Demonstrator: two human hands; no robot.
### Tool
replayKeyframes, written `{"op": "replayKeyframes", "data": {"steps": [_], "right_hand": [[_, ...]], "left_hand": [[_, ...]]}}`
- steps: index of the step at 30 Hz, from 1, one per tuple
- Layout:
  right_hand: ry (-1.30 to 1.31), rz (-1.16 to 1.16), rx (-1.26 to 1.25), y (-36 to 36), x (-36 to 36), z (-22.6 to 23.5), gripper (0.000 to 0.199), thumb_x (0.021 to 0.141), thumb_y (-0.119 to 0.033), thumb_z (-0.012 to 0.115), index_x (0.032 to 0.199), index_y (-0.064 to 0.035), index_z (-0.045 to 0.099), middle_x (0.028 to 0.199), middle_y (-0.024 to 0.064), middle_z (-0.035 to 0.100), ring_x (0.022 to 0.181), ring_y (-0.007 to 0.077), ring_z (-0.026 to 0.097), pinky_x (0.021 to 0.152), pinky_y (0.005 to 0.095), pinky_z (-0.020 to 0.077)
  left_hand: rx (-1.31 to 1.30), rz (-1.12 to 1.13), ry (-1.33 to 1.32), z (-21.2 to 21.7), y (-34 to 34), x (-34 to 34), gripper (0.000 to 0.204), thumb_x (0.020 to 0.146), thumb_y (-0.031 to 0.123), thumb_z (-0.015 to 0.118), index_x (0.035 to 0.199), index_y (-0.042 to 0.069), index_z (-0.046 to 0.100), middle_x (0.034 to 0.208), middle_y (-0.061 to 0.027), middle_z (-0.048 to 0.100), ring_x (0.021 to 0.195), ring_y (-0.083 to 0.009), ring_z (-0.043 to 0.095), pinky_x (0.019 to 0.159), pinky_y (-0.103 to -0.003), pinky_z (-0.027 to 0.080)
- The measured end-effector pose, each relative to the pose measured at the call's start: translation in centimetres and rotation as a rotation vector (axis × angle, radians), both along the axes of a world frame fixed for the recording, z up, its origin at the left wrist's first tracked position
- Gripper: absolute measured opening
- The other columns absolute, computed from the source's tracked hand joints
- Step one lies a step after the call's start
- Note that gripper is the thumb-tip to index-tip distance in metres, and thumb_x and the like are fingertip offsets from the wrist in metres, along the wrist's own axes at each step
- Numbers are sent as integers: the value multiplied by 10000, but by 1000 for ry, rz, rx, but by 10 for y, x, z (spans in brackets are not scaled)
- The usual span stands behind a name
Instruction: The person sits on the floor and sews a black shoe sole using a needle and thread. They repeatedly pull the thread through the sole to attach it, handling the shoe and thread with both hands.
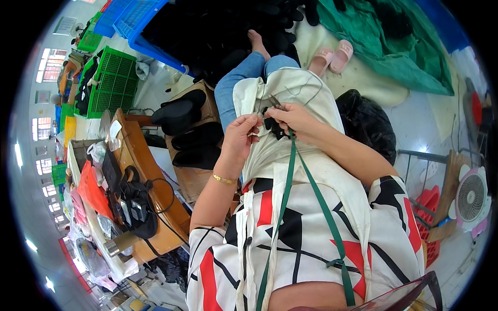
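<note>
We saw the pale floor (423,111) bearing a black plastic bag (367,127) and a cream sheet (381,89), where a pair of pink slippers (341,56) rested near spread green sheeting (433,65). To the left, we found black shoes (196,157) lying on brown cardboard (193,182), and a dark jumble (142,220) occupied a wooden table (136,147).

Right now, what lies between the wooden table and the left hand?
In the head view, black shoes on brown cardboard lie between the wooden table and the left hand; nearer the hand, part of a blue jeans leg shows.
</note>
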State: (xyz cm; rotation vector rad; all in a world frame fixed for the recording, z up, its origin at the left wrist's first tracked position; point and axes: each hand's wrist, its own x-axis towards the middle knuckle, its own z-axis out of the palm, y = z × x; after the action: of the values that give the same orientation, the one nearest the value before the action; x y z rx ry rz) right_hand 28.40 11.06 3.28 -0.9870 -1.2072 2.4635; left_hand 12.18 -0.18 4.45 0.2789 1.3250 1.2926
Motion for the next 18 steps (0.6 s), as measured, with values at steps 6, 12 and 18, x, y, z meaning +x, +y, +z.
{"op": "replayKeyframes", "data": {"steps": [6, 12, 18], "right_hand": [[49, -20, -121, -6, -16, 8, 255, 868, -305, 719, 860, -82, 595, 666, -25, 518, 498, 53, 410, 429, 221, 307], [27, -112, 10, -3, -24, 9, 212, 845, -207, 737, 815, -99, 557, 619, -39, 477, 485, 53, 391, 433, 229, 291], [33, -118, 1, 5, -29, 8, 204, 848, -188, 733, 812, -96, 555, 608, -52, 455, 472, 51, 368, 434, 232, 282]], "left_hand": [[16, -94, 194, 0, -4, 8, 185, 909, 223, 677, 941, 41, 694, 840, -32, 688, 697, -88, 583, 583, -238, 474], [-23, -65, -34, 1, -6, 3, 168, 914, 189, 663, 938, 28, 703, 818, -47, 694, 695, -110, 621, 598, -265, 528], [-25, -67, -80, 1, -10, -3, 173, 916, 180, 653, 933, 13, 698, 804, -60, 694, 681, -124, 642, 625, -289, 568]]}}
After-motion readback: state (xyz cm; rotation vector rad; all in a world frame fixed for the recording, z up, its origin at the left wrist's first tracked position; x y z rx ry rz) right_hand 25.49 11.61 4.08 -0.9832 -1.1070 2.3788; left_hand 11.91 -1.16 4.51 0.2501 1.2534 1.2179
